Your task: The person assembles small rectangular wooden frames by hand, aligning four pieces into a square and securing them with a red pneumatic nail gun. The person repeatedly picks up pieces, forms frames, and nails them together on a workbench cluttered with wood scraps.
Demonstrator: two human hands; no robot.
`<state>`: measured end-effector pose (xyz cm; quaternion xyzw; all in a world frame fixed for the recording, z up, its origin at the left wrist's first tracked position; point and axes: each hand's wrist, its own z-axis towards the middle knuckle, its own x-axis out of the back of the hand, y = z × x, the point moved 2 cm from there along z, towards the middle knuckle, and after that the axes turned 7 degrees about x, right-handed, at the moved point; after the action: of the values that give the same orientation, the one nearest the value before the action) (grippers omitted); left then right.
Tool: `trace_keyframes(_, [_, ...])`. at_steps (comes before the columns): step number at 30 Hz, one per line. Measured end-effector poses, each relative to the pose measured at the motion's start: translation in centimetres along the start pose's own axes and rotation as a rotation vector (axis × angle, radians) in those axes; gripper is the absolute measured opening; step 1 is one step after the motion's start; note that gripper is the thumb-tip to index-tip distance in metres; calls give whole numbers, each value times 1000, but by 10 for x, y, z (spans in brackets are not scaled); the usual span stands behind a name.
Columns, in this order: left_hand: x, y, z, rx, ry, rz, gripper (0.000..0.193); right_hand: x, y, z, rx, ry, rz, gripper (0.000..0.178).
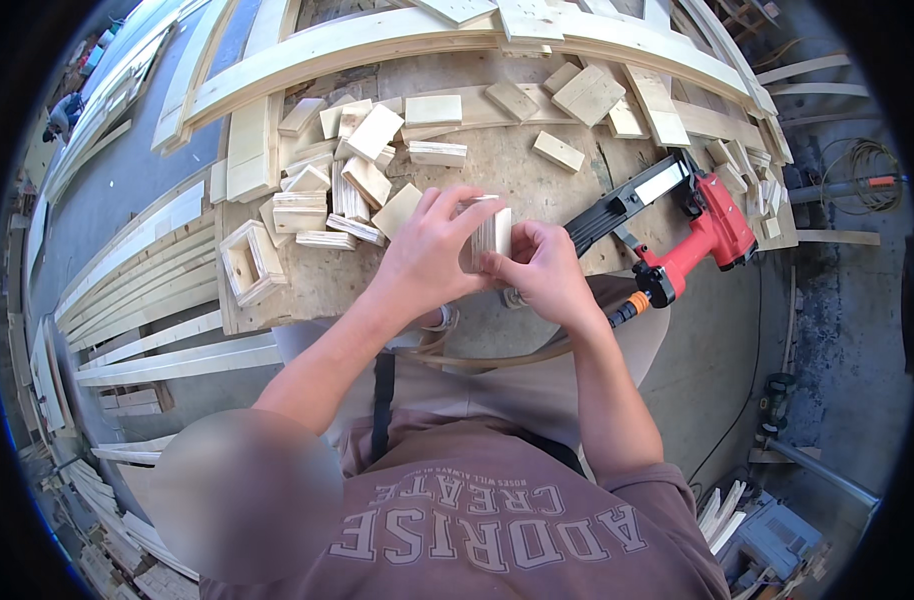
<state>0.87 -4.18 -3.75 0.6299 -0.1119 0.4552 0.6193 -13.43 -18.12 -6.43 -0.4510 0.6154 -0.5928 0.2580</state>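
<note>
Between my hands, over the near edge of the wooden worktable (307, 300), small plywood blocks (493, 232) stand upright, pressed face to face. My left hand (425, 248) closes round them from the left, its fingers over the top and far side. From the right, my right hand (545, 278) pinches their lower part with the thumb in front. How many pieces there are cannot be made out, as fingers cover part of them. Right of my right hand lies a red and black nail gun (699, 238) with an orange-ended hose fitting (632, 306).
A loose heap of plywood blocks (352, 175) covers the table's left half, with a small open wooden box (251, 262) at the near left corner. Long boards (377, 38) lie across the far side. Timber strips (147, 275) are stacked at left; a coiled hose (872, 175) hangs at right.
</note>
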Motion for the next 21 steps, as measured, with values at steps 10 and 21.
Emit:
trace_keyframes(10, [-4,-7,-4,-15,55,-44,79,17,-27,4,-54,26,-83,31])
trace_keyframes(21, [-8,-16,-14,-50,92,-119,84,13,-22,47,-156,-12,141,23])
